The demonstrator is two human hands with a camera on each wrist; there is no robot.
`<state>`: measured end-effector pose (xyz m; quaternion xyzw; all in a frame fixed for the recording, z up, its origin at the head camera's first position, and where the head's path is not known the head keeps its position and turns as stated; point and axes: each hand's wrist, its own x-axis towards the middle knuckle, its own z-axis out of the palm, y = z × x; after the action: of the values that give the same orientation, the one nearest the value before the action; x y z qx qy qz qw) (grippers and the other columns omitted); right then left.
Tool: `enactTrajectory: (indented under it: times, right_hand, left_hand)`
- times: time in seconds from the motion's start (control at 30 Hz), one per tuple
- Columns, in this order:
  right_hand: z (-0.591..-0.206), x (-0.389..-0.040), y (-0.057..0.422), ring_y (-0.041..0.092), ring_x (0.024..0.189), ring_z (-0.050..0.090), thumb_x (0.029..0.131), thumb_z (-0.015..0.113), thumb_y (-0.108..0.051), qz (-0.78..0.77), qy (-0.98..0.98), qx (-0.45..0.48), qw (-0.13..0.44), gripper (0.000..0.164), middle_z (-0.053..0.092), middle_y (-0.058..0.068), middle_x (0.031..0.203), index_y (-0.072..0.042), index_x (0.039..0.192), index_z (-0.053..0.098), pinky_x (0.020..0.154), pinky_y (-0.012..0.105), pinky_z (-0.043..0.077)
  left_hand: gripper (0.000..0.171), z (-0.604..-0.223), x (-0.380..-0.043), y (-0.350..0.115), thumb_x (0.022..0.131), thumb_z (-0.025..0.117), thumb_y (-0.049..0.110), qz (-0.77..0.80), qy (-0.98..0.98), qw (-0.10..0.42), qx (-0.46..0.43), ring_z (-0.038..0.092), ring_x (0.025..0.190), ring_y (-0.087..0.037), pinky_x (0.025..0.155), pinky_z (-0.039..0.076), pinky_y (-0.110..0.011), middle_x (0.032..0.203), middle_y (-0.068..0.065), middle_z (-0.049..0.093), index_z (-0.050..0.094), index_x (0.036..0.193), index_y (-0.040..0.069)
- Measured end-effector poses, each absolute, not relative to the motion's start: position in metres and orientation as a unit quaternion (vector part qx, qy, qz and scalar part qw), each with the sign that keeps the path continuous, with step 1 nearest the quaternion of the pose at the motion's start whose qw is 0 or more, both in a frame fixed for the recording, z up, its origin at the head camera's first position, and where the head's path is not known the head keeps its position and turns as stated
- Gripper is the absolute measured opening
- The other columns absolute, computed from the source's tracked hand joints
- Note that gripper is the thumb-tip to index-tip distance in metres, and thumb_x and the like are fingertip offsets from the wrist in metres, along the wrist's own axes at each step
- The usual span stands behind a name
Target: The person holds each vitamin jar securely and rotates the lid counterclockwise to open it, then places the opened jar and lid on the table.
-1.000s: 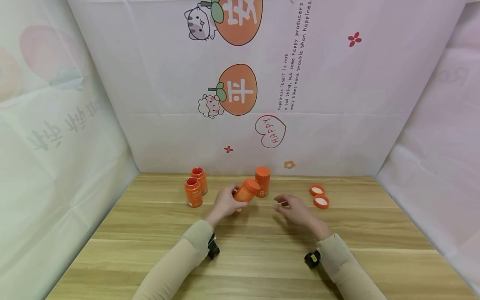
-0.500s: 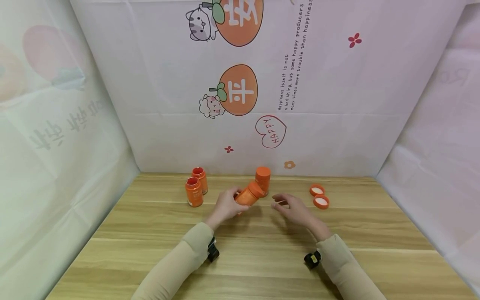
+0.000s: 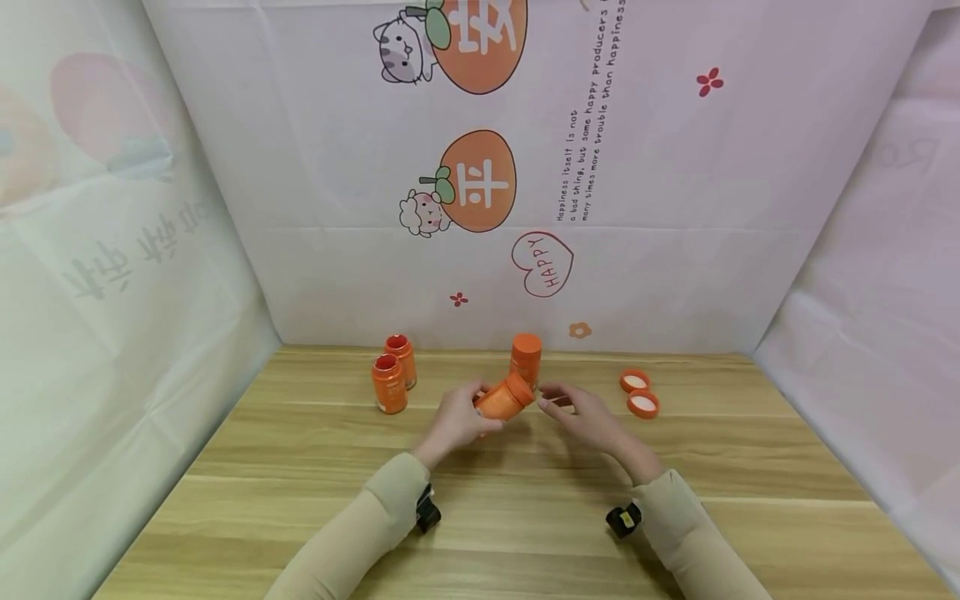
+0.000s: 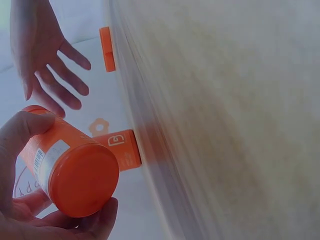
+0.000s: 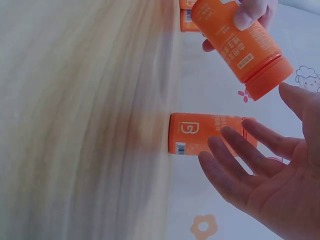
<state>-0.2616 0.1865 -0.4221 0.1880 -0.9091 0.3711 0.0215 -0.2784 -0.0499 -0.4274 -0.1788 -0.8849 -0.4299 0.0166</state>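
My left hand [image 3: 453,423] grips an orange bottle [image 3: 501,402] around its body, off the table. The bottle tilts, its orange screw cap [image 5: 270,79] pointing right toward my right hand [image 3: 588,417]. In the right wrist view that right hand [image 5: 265,165] has its fingers spread and holds nothing; the thumb is close to the cap, and whether it touches cannot be told. Another capped orange bottle [image 3: 527,354] stands upright just behind the held one. The left wrist view shows the base of the held bottle [image 4: 85,180], with the left thumb and fingers around it.
Two uncapped orange bottles [image 3: 389,387] stand together on the left of the wooden table [image 3: 525,533]. On the right lie two orange caps [image 3: 643,405], pale inner sides up. A white printed cloth [image 3: 637,275] walls off the back and sides.
My left hand has tipped the bottle further over, bringing its cap right and down. The right hand has moved slightly left, closing the gap to the cap. The other bottles and loose caps stay put.
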Motion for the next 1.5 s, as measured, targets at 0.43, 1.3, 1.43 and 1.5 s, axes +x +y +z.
enactTrajectory:
  times: [0.43, 1.3, 1.43, 1.5]
  right_hand:
    - [-0.409, -0.252, 0.177, 0.028, 0.109, 0.059, 0.096, 0.049, -0.045, 0.393, -0.898, 0.196, 0.023, 0.052, 0.062, 0.008, 0.122, -0.009, 0.132, 0.052, 0.086, 0.041, 0.051]
    - [-0.407, -0.245, 0.165, 0.023, 0.101, 0.061, 0.096, 0.050, -0.042, 0.395, -0.888, 0.234, 0.026, 0.048, 0.063, 0.007, 0.119, -0.007, 0.129, 0.055, 0.081, 0.035, 0.052]
    - [-0.406, -0.244, 0.164, 0.022, 0.098, 0.061, 0.096, 0.050, -0.041, 0.401, -0.884, 0.238, 0.023, 0.044, 0.064, 0.005, 0.116, -0.010, 0.126, 0.057, 0.079, 0.031, 0.051]
    - [-0.405, -0.244, 0.163, 0.022, 0.097, 0.061, 0.096, 0.051, -0.041, 0.404, -0.883, 0.238, 0.022, 0.042, 0.064, 0.005, 0.114, -0.012, 0.125, 0.058, 0.077, 0.029, 0.051]
  left_hand:
    - [0.045, -0.427, -0.267, -0.048, 0.069, 0.082, 0.019, -0.442, -0.876, 0.000, -0.195, 0.058, 0.071, -0.014, 0.056, 0.049, -0.026, 0.091, -0.006, 0.065, 0.058, 0.107, 0.013]
    - [0.047, -0.419, -0.244, -0.050, 0.067, 0.085, 0.021, -0.456, -0.864, -0.011, -0.212, 0.059, 0.068, -0.014, 0.049, 0.050, -0.025, 0.095, -0.007, 0.063, 0.060, 0.106, 0.016]
    - [0.046, -0.418, -0.243, -0.050, 0.066, 0.086, 0.023, -0.440, -0.871, 0.003, -0.216, 0.058, 0.071, -0.013, 0.053, 0.050, -0.025, 0.094, -0.004, 0.064, 0.060, 0.104, 0.016]
    - [0.045, -0.419, -0.243, -0.051, 0.066, 0.086, 0.024, -0.433, -0.875, 0.009, -0.217, 0.057, 0.072, -0.013, 0.056, 0.049, -0.025, 0.094, -0.003, 0.064, 0.061, 0.103, 0.017]
